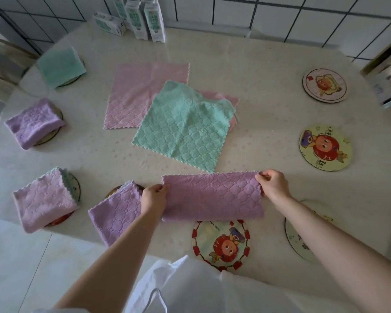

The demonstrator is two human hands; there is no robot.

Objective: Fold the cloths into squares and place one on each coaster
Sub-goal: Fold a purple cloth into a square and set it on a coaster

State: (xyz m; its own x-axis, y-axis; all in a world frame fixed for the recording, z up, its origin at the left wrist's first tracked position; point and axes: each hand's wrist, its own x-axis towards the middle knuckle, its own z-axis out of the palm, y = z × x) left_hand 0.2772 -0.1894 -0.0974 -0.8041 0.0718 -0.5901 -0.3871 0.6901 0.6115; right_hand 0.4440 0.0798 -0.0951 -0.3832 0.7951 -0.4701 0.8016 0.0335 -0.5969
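A purple cloth (212,196) lies folded in half as a long strip at the table's near edge. My left hand (152,198) pinches its far left corner and my right hand (273,184) pinches its far right corner. Just below the strip lies a bare red-rimmed coaster (220,245). Unfolded cloths sit mid-table: a green cloth (183,127) overlapping a pink cloth (136,96). Folded cloths cover coasters on the left: green (60,67), purple (33,123), lilac (43,199) and purple (114,213). Bare coasters lie on the right (324,85), (325,147), with another coaster (300,236) under my right forearm.
Several green and white cartons (142,16) stand at the table's (257,123) far edge against a tiled wall. A box (387,84) sits at the far right. My white garment (190,288) hangs at the near edge.
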